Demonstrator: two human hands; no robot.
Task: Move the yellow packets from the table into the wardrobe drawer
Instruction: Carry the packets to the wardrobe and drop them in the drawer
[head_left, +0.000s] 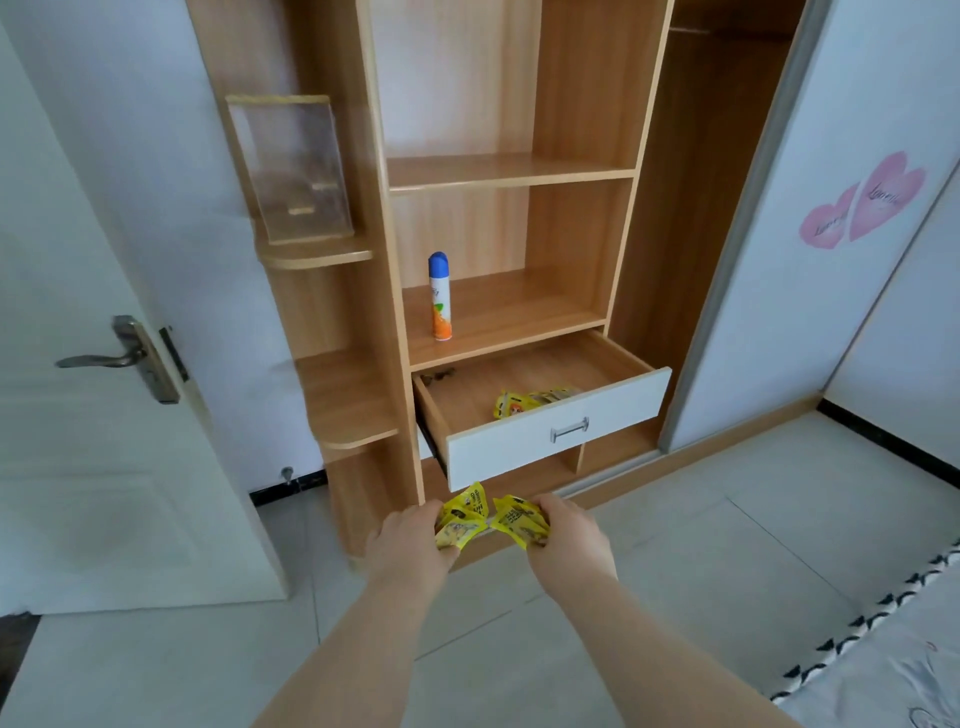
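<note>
My left hand (410, 540) grips a bunch of yellow packets (462, 517). My right hand (569, 535) grips a second bunch of yellow packets (519, 522) beside it. Both hands are held out side by side, just below and in front of the open wardrobe drawer (558, 421) with its white front and metal handle. Inside the drawer, near the front right, lie more yellow packets (524, 401). A small dark object lies in the drawer's back left corner.
A spray can (439, 296) with a blue cap stands on the shelf above the drawer. A clear plastic stand (291, 166) sits on the side shelf at left. A white door (104, 364) stands open at left, a bed edge (883, 670) at lower right.
</note>
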